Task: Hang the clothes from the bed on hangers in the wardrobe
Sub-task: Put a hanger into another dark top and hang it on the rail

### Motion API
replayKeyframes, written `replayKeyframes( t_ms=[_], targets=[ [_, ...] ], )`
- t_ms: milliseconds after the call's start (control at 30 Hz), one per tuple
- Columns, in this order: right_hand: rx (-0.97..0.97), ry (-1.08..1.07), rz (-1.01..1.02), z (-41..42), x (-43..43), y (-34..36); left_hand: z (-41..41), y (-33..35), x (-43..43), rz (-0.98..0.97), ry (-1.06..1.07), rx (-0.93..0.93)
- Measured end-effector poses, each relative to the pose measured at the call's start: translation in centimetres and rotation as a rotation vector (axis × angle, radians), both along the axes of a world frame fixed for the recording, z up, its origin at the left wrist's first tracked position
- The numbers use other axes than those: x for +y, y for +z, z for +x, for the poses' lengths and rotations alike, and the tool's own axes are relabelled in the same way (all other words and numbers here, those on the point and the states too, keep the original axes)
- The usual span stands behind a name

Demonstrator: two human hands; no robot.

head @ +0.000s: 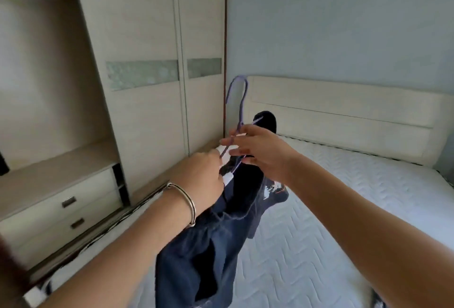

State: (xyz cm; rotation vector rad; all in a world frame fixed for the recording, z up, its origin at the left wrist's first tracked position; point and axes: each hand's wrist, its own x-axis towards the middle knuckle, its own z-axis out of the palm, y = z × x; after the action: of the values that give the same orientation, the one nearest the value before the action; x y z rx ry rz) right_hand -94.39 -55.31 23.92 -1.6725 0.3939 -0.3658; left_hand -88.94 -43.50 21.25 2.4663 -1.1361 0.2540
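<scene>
Head view, looking down over a bed toward a pale wardrobe on the left, whose nearest section stands open. A dark blue garment hangs in the air between both hands, above the mattress edge, partly fitted onto a purple hanger whose hook points up. The right hand holds the hanger just below the hook, fingers curled round the wire. The left hand, with a silver bracelet on its wrist, pinches the cloth near a white label at the neck. The garment looks bunched, so the step probably calls for steadying the hanger with the right hand while the left eases the neck opening over each shoulder, then smoothing the cloth level before carrying it to the wardrobe. Both forearms reach forward, hands close together at chest height.
</scene>
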Motion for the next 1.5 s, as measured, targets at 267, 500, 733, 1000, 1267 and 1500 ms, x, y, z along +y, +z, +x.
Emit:
replayKeyframes(
  t_ms=[267,500,733,1000,1267,1500],
  targets=[
    [-0.073,0.184,-0.589,1.6,6.9,4.2,1.6,5.2,8.4,-0.228,0.256,0.056],
    [-0.269,0.054,-0.964,3.7,10.4,4.4,4.1,5.2,18.5,-0.240,0.447,0.172],
    [-0.140,0.430,-0.882,9.6,17.1,-1.8,8.2,5.7,30.7,-0.387,0.531,0.207],
    [-0.329,0.163,-0.803,18.5,29.6,-1.5,13.7,5.1,43.1,-0.410,0.460,0.191],
    [-0.285,0.162,-0.797,26.2,37.1,-0.3,19.4,3.7,49.8,-0.456,0.447,0.101],
    [-0.153,0.514,-0.666,34.0,41.0,-1.8,27.8,1.5,53.1,-0.545,0.537,0.122]
  ],
)
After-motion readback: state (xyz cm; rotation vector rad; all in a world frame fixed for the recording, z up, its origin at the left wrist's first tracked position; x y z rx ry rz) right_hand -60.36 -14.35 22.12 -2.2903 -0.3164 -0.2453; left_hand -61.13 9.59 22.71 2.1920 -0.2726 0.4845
